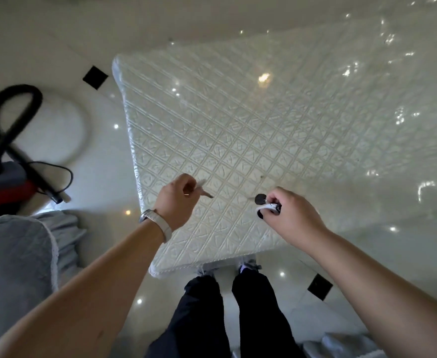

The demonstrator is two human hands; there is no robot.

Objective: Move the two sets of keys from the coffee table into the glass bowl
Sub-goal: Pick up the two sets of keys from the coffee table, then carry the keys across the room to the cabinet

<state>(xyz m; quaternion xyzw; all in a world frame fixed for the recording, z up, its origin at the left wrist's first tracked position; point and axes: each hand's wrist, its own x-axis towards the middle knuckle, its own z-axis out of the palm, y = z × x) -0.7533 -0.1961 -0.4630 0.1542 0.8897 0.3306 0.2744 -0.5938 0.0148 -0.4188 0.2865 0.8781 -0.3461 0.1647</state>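
Observation:
My left hand (177, 201) hovers over the near left part of the coffee table (212, 125), closed on a set of keys (204, 190) whose metal blades stick out to the right. Over the table's near edge, my right hand (287, 211) is closed on a second set of keys (264, 202) with a round black fob and a white tag. The table has a white cover with a diamond pattern. No glass bowl is in view.
A red and grey vacuum cleaner (2, 184) with a black hose lies on the glossy floor at the left. A grey-blue cushioned seat (13, 259) is at the lower left. My legs (233, 313) stand against the table's near edge.

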